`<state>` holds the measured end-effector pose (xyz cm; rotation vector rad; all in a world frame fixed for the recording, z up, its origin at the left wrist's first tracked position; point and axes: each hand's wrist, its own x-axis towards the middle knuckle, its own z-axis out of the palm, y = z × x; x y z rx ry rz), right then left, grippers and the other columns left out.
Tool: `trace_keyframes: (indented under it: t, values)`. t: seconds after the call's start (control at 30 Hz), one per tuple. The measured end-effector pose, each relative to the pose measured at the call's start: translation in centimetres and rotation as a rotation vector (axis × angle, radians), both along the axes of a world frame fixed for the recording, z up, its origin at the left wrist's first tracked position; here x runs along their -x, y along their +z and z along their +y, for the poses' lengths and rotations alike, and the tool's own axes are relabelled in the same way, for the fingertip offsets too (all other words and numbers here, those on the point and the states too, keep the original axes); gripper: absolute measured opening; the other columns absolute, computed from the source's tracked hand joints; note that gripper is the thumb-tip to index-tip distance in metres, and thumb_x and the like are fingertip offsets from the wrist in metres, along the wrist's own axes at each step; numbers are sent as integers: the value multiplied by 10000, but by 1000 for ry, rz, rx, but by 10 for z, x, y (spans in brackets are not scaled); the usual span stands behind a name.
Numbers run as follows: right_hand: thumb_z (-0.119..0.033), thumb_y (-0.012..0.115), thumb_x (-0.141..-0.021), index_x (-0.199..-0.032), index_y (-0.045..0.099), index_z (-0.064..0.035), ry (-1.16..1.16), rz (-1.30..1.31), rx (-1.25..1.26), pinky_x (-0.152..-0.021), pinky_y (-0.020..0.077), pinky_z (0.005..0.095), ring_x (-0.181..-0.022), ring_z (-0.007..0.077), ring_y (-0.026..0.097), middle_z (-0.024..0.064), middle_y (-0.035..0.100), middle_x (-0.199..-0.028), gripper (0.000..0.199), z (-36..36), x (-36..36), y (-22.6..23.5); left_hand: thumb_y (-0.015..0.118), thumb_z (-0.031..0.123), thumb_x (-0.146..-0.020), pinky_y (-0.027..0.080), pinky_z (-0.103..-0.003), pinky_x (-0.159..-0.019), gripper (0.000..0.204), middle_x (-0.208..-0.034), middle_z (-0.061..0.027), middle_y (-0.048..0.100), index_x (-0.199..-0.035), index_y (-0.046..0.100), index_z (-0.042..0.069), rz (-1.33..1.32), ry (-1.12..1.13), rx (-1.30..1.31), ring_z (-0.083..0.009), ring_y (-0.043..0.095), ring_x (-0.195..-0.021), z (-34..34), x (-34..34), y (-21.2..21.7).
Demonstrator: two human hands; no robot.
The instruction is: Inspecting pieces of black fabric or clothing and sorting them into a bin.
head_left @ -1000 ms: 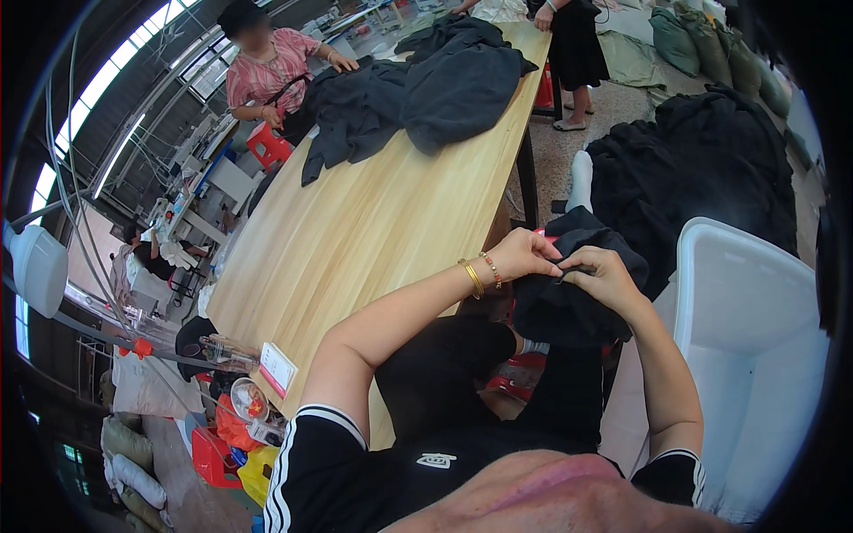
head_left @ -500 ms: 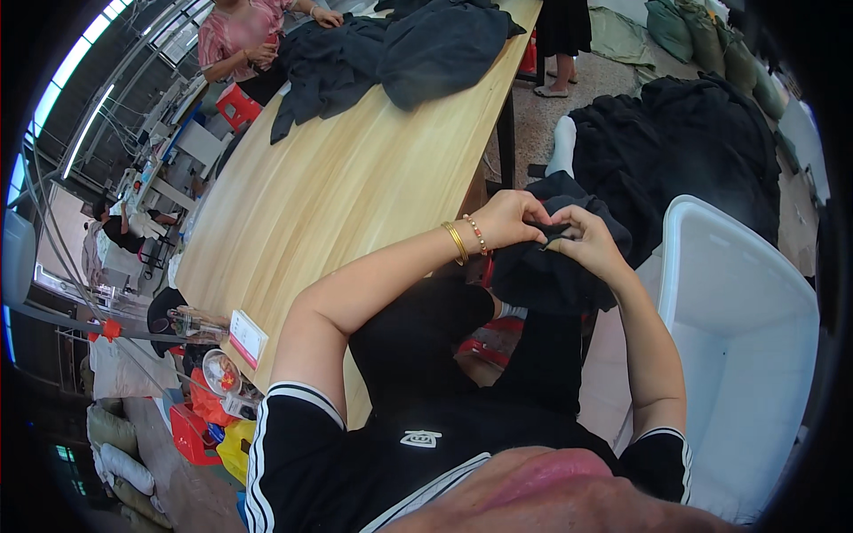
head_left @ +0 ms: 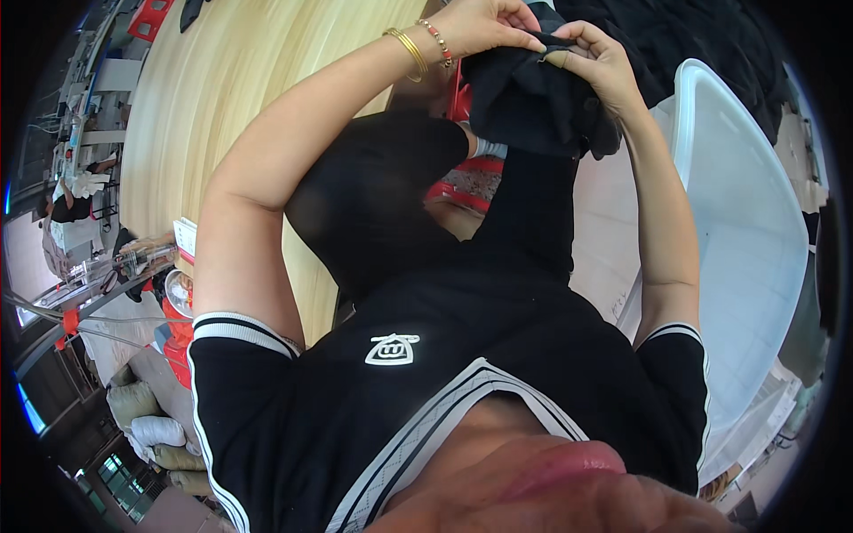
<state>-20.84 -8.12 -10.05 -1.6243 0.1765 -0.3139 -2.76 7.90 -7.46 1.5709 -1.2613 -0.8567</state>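
Observation:
A dark garment hangs from both my hands above my knees, gathered in loose folds. My left hand, with bracelets at the wrist, pinches its upper edge between thumb and fingers. Close beside it, my right hand grips the same edge, thumb toward the left hand. Between the two thumbs runs a short stretch of dark cloth edge. The lower part of the garment drapes toward my right leg. What kind of garment it is, I cannot make out.
To the left stands a light wooden table. A large white plastic bin is at my right. Beyond my hands lies a heap of black cloth. A red stool shows between my legs. Stuffed sacks lie at lower left.
The view has tipped down toward my body, so hands and garment appear higher in the picture. Both hands still hold the cloth edge, fingers slightly shifted.

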Motion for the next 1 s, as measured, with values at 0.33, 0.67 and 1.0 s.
trace_keyframes:
  t: [0.33,0.67,1.0]
  values:
    - [28,737,-895,-1125,640,-19,40,51,107,-876,540,188,-979,79,692,16,688,-1046,254,-14,3,-19,834,55,-845,556,-235,-715,211,-864,-23,706,-971,675,-1,102,-53,22,-78,653,-779,5,3,-9]
    - [12,745,-888,-1092,657,0,40,56,117,-868,546,211,-971,92,700,41,708,-1014,222,-13,-3,-10,816,98,-870,556,-247,-714,180,-881,-36,720,-967,701,-1,-48,-21,-6,-93,660,-783,5,2,-5]
    - [84,756,-854,-938,656,0,19,-55,-134,-756,573,260,-838,117,706,62,732,-923,155,8,0,-6,779,64,-906,557,-266,-855,226,-987,-9,697,-1101,665,44,206,-32,-35,-83,657,-932,7,1,-31]
